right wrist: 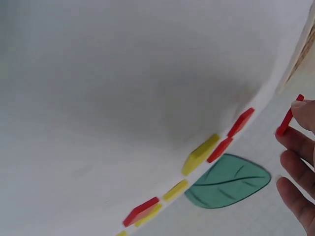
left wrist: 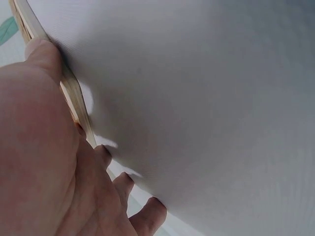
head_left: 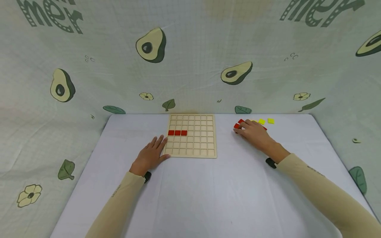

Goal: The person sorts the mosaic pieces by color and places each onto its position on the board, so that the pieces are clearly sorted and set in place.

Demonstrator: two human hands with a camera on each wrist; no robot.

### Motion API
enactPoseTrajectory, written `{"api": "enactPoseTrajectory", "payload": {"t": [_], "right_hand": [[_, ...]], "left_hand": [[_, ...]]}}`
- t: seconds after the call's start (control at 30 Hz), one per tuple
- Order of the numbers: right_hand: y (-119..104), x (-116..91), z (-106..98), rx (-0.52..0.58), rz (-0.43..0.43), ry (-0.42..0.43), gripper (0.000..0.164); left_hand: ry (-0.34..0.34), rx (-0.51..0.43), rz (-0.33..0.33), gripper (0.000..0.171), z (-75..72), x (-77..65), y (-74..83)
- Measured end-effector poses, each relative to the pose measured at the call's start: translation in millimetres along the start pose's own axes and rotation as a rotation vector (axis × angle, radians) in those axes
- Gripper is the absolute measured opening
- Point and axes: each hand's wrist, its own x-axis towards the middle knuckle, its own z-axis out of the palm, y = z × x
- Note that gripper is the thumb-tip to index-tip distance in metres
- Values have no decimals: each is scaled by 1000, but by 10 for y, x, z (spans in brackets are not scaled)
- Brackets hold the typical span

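A square wooden grid board (head_left: 196, 145) lies on the table, with three red tiles (head_left: 177, 133) side by side in one row from its left edge. My left hand (head_left: 151, 153) rests against the board's left side, fingers extended and thumb at the near-left corner. The left wrist view shows the thumb and fingertips along the board's edge (left wrist: 75, 98). Over at the right, my right hand (head_left: 253, 134) pinches a red tile (right wrist: 289, 117) between thumb and index finger. Loose red tiles (right wrist: 241, 123) and yellow tiles (right wrist: 201, 155) lie near that hand, partly hidden by it in the head view.
White cloth covers the table (head_left: 208, 195). Behind its far edge hangs a pale curtain (head_left: 193, 66) printed with avocados, leaves and flowers, which also runs down both sides. A yellow tile (head_left: 271, 121) lies farthest right among the loose ones.
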Motion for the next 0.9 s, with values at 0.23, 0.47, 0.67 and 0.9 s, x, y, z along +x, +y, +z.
{"api": "enactPoseTrajectory", "payload": {"t": [0.23,0.47,0.67,0.9], "right_hand": [[-125,143,-8,100,-58,136,31],[-253,293,-33,152,-43,158,31],[-349,419,-31,167,-34,161,28],[-475,575,-44,195,-41,126,29]], "left_hand": [[7,-1,-2,81,1,-22,-4],[15,-9,1,81,-1,-21,-11],[34,-3,3,84,150,52,-95],[38,-24,5,85,158,62,-100]]}}
